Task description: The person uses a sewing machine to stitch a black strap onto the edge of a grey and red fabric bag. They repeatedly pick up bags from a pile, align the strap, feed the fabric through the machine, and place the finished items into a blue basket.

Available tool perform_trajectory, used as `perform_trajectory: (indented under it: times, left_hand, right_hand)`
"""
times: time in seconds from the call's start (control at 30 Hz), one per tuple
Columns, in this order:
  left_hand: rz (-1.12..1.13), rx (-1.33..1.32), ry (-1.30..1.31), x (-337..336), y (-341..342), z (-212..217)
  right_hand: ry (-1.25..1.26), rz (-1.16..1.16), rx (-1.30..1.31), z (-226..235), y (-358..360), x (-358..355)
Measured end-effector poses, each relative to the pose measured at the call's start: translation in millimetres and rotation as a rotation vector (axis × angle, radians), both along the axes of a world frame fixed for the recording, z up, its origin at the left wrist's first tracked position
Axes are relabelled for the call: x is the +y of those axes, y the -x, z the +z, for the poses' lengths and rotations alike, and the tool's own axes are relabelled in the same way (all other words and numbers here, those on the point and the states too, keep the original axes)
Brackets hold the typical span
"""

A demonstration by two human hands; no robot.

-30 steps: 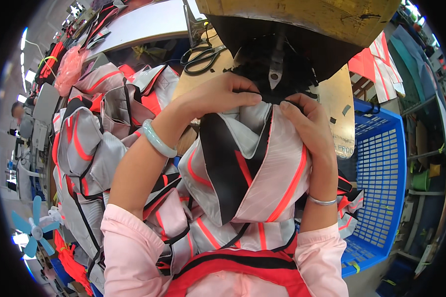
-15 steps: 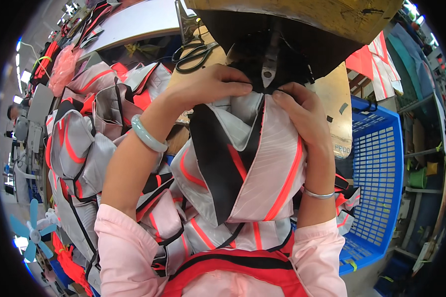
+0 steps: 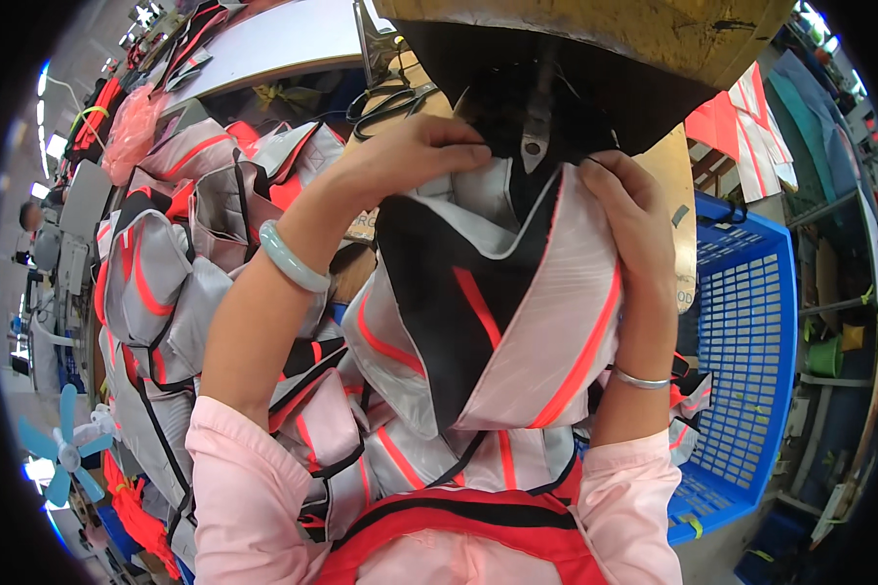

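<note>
A fabric piece (image 3: 546, 322), pale grey with black panels and orange-red stripes, hangs between my hands, its top edges parted. With thumb and fingers pinched, my left hand (image 3: 429, 151) holds its upper left edge. My right hand (image 3: 634, 210) grips the upper right corner, fingers closed on the cloth. Just beyond the fabric, a narrow metal part (image 3: 535, 136) with a hole near its tip points down from a machine (image 3: 595, 24) with a worn yellow-brown cover. Part of the cloth's upper edge is hard to make out against the dark area there.
Similar fabric pieces (image 3: 215, 224) lie heaped at the left and under my arms. Black-handled scissors (image 3: 390, 107) rest on the tabletop beyond my left hand. A blue plastic basket (image 3: 751, 341) stands at the right. Far left is a small blue fan (image 3: 63, 453).
My right hand has moved right with its corner of the fabric, away from my left hand. The top of the piece is spread wider, and the view has shifted slightly.
</note>
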State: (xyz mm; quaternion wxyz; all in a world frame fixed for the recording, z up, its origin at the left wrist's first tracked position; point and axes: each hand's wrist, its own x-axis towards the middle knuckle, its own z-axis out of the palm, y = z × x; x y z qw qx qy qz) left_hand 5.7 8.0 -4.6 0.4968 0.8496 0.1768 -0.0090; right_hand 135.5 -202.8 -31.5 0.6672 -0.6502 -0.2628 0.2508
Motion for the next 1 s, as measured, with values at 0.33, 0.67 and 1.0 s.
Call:
perform_trajectory:
  times: [0.33,0.67,1.0]
  left_hand:
    - [-0.44,0.175,-0.042,-68,44,-1]
    - [-0.809,0.214,-0.118,-196,-8,-2]
    - [-0.631,0.02,-0.348,-173,71,-21]
  right_hand:
    - [0.247,0.221,-0.459,21,76,-143]
    - [0.277,0.182,-1.127,22,181,-136]
    - [0.44,0.103,-1.033,-11,148,-165]
